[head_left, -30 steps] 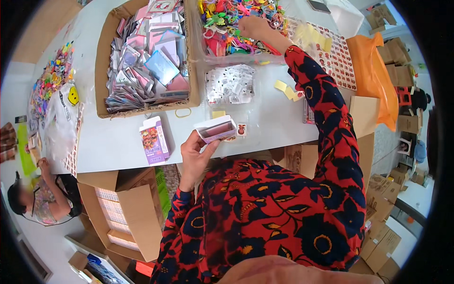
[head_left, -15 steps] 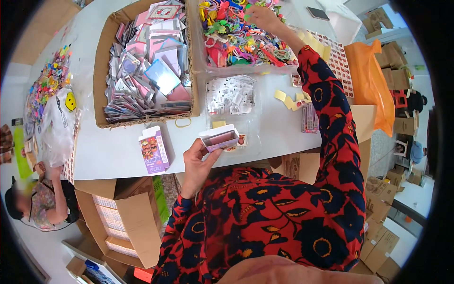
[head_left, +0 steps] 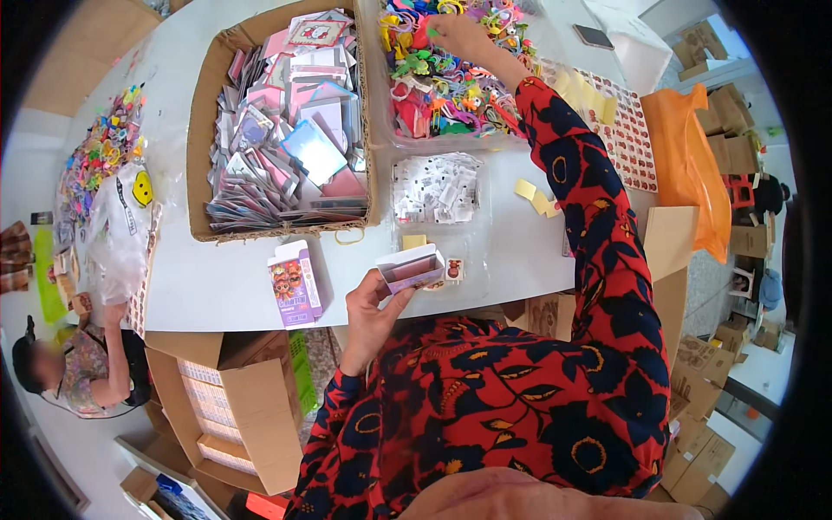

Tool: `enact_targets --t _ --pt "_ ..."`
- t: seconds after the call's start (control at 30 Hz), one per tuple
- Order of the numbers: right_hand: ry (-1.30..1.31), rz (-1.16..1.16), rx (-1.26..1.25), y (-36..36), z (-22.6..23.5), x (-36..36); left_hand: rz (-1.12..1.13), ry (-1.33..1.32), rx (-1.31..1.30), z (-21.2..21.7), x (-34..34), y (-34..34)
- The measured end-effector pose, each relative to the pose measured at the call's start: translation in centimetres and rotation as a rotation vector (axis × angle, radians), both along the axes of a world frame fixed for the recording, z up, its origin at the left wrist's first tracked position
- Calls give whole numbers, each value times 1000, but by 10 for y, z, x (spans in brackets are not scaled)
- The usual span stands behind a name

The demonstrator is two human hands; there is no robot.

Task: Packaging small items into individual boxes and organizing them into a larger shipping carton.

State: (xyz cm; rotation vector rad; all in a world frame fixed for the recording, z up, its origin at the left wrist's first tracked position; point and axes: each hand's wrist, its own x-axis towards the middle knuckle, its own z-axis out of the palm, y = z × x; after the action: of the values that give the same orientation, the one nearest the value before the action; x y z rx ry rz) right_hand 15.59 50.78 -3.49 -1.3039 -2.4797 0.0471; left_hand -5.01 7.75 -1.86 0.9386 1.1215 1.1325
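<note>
My left hand (head_left: 371, 319) grips a small open carton (head_left: 412, 275) at the table's front edge. Its white flap stands up, and thin pinkish cards or sleeves show inside. My right hand (head_left: 465, 40) reaches into a clear tray (head_left: 425, 144) of colourful trinkets and elastic bands (head_left: 451, 87). Its fingers are drawn together, with a bit of green at the tips; what they hold is too small to make out. A purple printed carton (head_left: 295, 286) stands to the left of my left hand. Beside the held carton lies a small printed card (head_left: 454, 269).
A cardboard box (head_left: 371, 195) of thin sleeved cards stands left of the tray. Small white packets (head_left: 436, 189) fill a clear container. To the right are sticker sheets (head_left: 635, 143), a phone (head_left: 594, 35) and an orange bag (head_left: 691, 165). Another person (head_left: 91, 373) sits at the far left.
My right hand has shifted left over the trinkets, the green bit moving with it. My left hand still holds the carton. The whole view has shifted slightly.
</note>
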Motion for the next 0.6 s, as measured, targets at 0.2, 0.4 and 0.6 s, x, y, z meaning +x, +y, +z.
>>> enact_targets --t 0.2,0.4,0.6 --pt "-169 207 17 -31 4 -14 -19 16 16 -6 0 1" --pt "-193 123 10 -23 -14 -9 -10 16 18 -4 -1 1" --pt "-7 214 149 -7 -17 14 -8 11 24 -6 -2 0"
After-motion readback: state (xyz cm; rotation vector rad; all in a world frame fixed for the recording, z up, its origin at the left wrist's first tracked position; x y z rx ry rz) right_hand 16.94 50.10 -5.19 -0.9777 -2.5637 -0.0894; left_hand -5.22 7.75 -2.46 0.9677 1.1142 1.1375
